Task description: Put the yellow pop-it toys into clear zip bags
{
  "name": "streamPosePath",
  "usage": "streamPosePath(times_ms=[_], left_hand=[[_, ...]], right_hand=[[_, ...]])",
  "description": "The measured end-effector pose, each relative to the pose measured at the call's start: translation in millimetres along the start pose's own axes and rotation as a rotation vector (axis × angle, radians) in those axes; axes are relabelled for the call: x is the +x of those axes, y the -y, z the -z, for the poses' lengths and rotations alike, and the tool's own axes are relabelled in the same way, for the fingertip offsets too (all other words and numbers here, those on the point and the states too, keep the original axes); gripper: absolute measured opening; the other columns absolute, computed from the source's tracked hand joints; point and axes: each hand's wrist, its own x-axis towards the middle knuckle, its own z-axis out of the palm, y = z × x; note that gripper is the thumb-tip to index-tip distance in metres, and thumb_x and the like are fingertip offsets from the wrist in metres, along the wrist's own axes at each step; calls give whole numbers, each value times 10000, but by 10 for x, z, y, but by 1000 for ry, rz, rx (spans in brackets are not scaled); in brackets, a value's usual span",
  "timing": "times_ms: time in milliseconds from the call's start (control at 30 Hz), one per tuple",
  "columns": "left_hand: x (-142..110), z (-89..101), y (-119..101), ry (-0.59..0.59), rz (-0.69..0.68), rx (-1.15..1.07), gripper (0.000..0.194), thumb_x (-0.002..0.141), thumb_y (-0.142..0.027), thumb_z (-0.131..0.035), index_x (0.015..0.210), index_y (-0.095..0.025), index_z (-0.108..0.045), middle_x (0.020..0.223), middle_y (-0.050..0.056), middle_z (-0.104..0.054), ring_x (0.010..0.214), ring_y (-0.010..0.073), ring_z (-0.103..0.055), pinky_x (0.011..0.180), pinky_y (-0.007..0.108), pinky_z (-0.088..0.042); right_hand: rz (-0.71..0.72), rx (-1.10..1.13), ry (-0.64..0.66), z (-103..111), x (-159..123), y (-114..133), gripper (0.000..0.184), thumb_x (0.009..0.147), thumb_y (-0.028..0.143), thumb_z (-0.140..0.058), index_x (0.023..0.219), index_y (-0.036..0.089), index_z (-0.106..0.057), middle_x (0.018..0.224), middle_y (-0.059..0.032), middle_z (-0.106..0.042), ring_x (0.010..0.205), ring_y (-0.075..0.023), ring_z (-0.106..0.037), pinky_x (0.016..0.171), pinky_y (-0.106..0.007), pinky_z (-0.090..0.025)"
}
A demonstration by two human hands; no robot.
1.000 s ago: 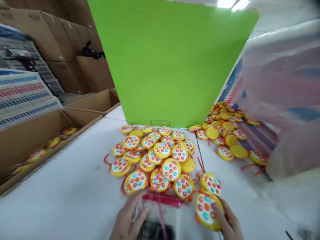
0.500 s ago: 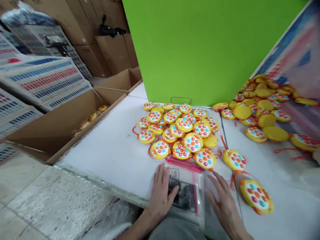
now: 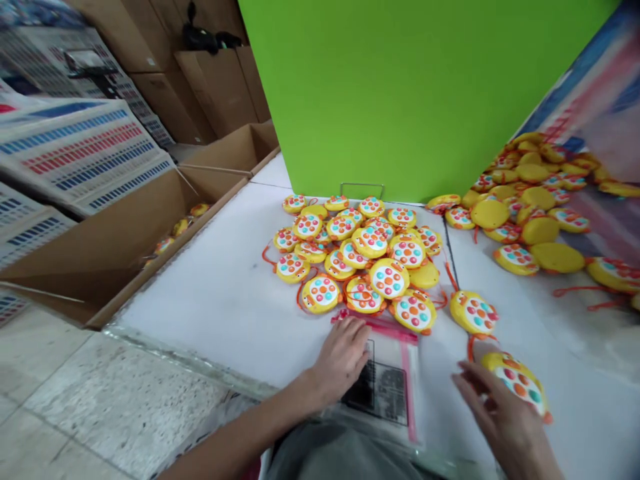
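Head view: left hand laid on clear bag, right hand half open beside a yellow toy

The left hand (image 3: 345, 353) is placed palm down over the upper left part of a clear bag (image 3: 385, 390) with pink edging. Its fingers are bent together near the pink strip; whether the film is pinched or only pressed cannot be told. The bag is laid flat near the table (image 3: 225, 267) edge, its dark printed panel exposed at 4 o'clock from that hand.

The right hand (image 3: 513, 420) is held half open, thumb and forefinger parted, with nothing seen between them. A yellow toy (image 3: 525, 389) with coloured dots is partly covered by it at 1 o'clock; whether it is touched cannot be made out. At 11 o'clock from that toy, another dotted toy (image 3: 477, 312) is set down by itself.

A pile of toys (image 3: 367, 241) is spread at 12 o'clock from the bag, just beyond the pink strip. A larger heap (image 3: 540, 230) is seen at 3 o'clock from the pile, an open carton (image 3: 60, 260) at 9 o'clock, and a green panel (image 3: 400, 87) at 12.
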Motion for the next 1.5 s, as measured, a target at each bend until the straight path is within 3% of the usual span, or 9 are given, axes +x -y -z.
streamPosePath(times_ms=[233,367,500,633,800,1033,1200,1333,1500], left_hand=[[81,-29,-8,24,30,-22,447,817,-232,-536,1245,-153,-437,1227,102,-512,1151,258,-419,1034,454,-305],[191,71,-63,19,120,-207,466,757,-186,-583,1210,-156,-479,1233,107,-529,1160,264,-440,1013,430,-328],[239,184,-125,35,236,-345,176,817,-171,-466,914,-145,-611,837,59,-671,804,193,-621,757,311,-483],[1,178,-123,36,350,-435,219,794,-136,-452,967,-121,-585,708,22,-660,631,141,-615,587,218,-466],[-371,230,-132,-98,524,-327,412,780,-171,-496,1189,-121,-492,857,51,-659,700,156,-601,658,249,-454],[-374,355,-314,-40,310,-220,224,837,-132,-438,1004,-181,-579,926,44,-623,869,170,-554,791,279,-446],[-112,66,-350,-10,23,-20,190,873,-130,-401,969,-147,-564,987,77,-585,981,197,-502,900,325,-417],[33,-265,-287,21,2,99,255,847,-122,-448,1092,-122,-519,1100,109,-551,1048,236,-468,940,379,-388],[46,-419,-196,23,-13,111,284,872,-132,-420,1146,-156,-489,1071,87,-551,976,223,-478,888,365,-403]], right_hand=[[157,-17,232,-392,30,617,189,869,357,-442,764,231,-536,709,4,-609,626,-183,-603,553,-277,-425],[253,174,246,-161,170,598,165,886,318,-407,853,229,-542,793,-2,-635,678,-150,-602,625,-248,-448],[317,124,228,63,435,575,190,891,333,-402,874,221,-554,793,-16,-662,667,-162,-616,617,-252,-455],[447,-23,219,-56,683,673,206,886,283,-403,881,220,-599,801,-27,-675,695,-187,-620,618,-274,-439],[624,-19,325,-174,924,900,238,879,214,-409,886,230,-646,822,-18,-674,719,-173,-609,637,-255,-413],[683,51,358,-193,1051,1013,206,869,193,-442,867,217,-646,825,6,-676,759,-147,-611,696,-238,-434],[650,35,355,-329,859,1047,233,865,165,-414,875,201,-644,830,-26,-669,768,-164,-618,696,-261,-464],[623,-24,190,-83,732,713,248,881,266,-421,1061,225,-587,1036,-65,-621,941,-199,-586,780,-312,-471],[322,-352,-78,221,360,-402,481,769,442,-504,1200,229,-500,1239,-121,-512,1133,-335,-460,798,-494,-462]])
